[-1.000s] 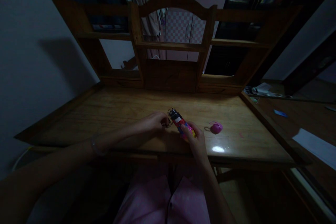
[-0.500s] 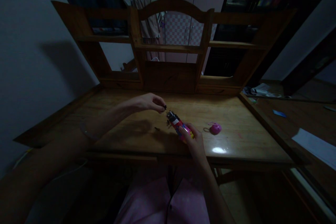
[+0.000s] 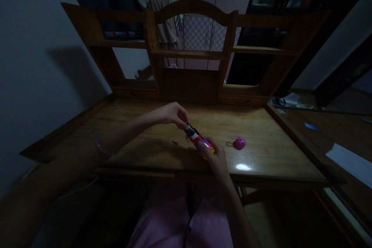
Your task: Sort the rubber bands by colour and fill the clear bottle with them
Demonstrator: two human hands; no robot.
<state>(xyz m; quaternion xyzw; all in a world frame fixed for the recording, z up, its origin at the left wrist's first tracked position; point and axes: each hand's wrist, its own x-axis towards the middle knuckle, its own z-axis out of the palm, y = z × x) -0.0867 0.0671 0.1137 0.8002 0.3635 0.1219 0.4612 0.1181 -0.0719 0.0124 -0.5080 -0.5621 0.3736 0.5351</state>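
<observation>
My right hand (image 3: pixel 214 155) is wrapped round the lower part of a colourful tube-shaped thing (image 3: pixel 197 138), red, blue, pink and yellow with a black upper end. It is tilted, with that black end pointing up and left. At the black end my left hand (image 3: pixel 178 116) is closed in a pinch; whatever its fingertips hold is hidden. Small dark bits hang beside the tube. A tiny dark item (image 3: pixel 174 143) lies on the desk to the left. To the right rests a round pink thing (image 3: pixel 240 143) with a loop beside it.
The wooden desk (image 3: pixel 139 139) has a shelf unit (image 3: pixel 187 54) along its back edge. On the side surface at right lie a blue card (image 3: pixel 310 126) and white paper (image 3: pixel 350 162). A wall (image 3: pixel 72 73) stands at left.
My left hand has moved right and slightly down, from just off the black end onto it. The small dark thing it pinched is now hidden. My right hand has barely moved.
</observation>
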